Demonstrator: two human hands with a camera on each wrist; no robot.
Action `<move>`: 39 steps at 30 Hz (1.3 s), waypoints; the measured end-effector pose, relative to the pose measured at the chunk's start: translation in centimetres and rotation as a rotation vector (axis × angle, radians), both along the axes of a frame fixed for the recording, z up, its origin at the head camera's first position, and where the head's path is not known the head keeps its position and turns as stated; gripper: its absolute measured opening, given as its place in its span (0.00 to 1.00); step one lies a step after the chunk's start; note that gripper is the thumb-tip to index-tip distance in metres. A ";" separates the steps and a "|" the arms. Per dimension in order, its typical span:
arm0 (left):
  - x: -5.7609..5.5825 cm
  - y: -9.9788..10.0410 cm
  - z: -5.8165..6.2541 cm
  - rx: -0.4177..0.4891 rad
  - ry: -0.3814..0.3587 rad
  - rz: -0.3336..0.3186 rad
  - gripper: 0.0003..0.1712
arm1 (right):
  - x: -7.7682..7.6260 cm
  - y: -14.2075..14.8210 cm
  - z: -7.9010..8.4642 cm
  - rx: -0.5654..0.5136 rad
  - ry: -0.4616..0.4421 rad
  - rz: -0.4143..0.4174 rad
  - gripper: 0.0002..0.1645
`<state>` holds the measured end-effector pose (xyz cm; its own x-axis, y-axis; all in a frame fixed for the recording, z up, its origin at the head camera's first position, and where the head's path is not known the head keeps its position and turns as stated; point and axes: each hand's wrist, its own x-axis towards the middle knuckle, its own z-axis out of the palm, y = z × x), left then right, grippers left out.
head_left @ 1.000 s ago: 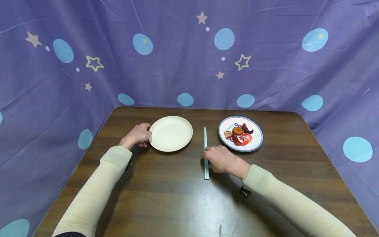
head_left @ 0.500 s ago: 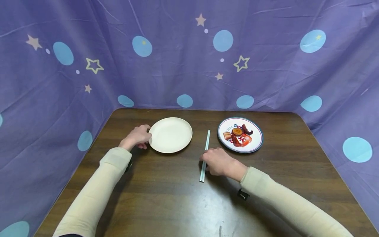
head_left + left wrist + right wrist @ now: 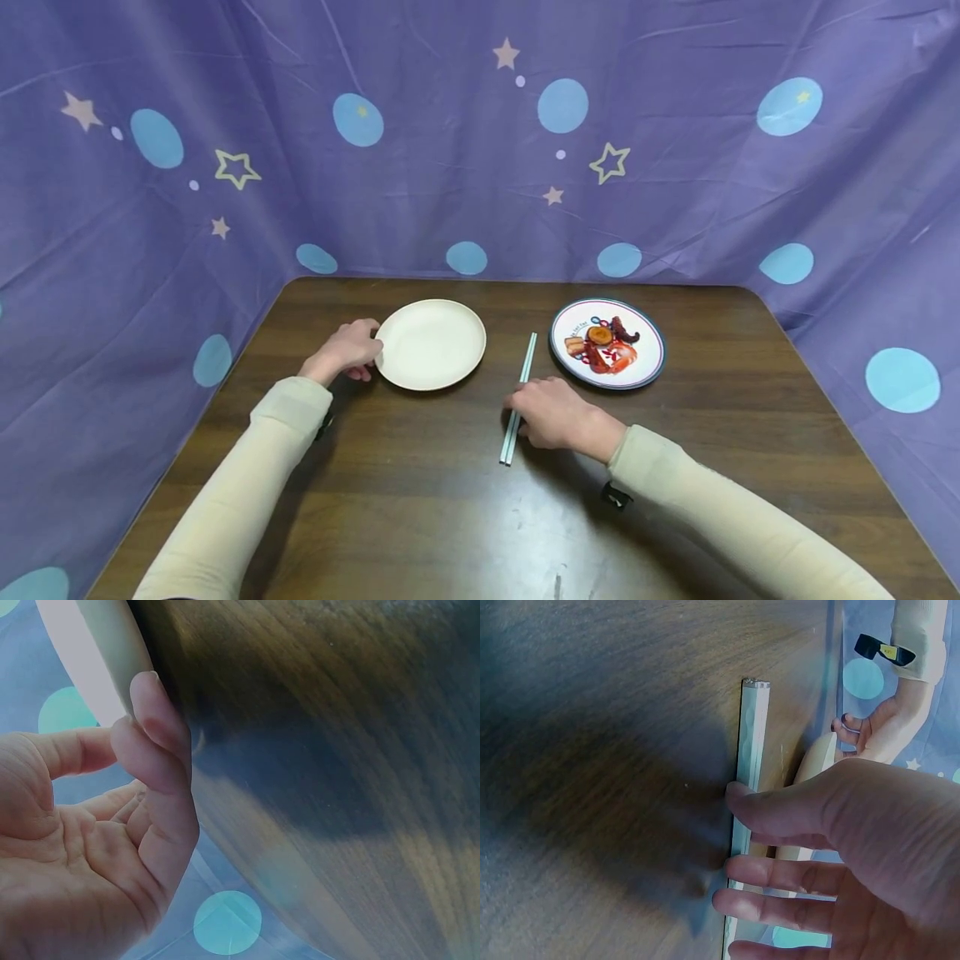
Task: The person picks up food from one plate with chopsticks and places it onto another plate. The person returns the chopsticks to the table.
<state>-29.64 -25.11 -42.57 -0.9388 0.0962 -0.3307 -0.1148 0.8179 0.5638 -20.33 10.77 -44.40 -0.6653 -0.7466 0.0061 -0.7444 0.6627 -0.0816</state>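
Observation:
At the left, my left hand (image 3: 343,354) pinches the near-left rim of a plain cream plate (image 3: 430,344) that lies on the table. In the left wrist view, thumb and forefinger meet at the edge of the plate (image 3: 101,656). To the right of it, my right hand (image 3: 562,412) reaches down over a pair of pale green chopsticks (image 3: 528,357), gripping them near the middle. The right wrist view shows the thumb on one side of the chopsticks (image 3: 753,735) and the fingers along them. They lie slanted, side by side, close to the tabletop.
Behind my right hand stands a white plate with a blue rim (image 3: 651,346). On it lie several food pieces, among them a shrimp (image 3: 624,357), a dark tentacle (image 3: 622,330) and a round brown slice (image 3: 600,335). A purple curtain (image 3: 420,200) surrounds the wooden table (image 3: 405,500).
The chopsticks have turned from nearly straight to slanted, near ends swung left, and their near ends now show a small gap. My right hand shifted slightly with them; my left hand stayed on the plate.

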 end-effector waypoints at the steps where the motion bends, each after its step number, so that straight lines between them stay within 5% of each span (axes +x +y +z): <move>1: -0.1 0.0 0.0 0.001 -0.001 0.000 0.33 | 0.0 0.0 0.1 -0.003 -0.002 0.002 0.12; 39: 0.6 0.3 0.0 0.040 0.007 0.009 0.31 | 1.2 -3.0 -0.2 0.011 0.080 0.000 0.20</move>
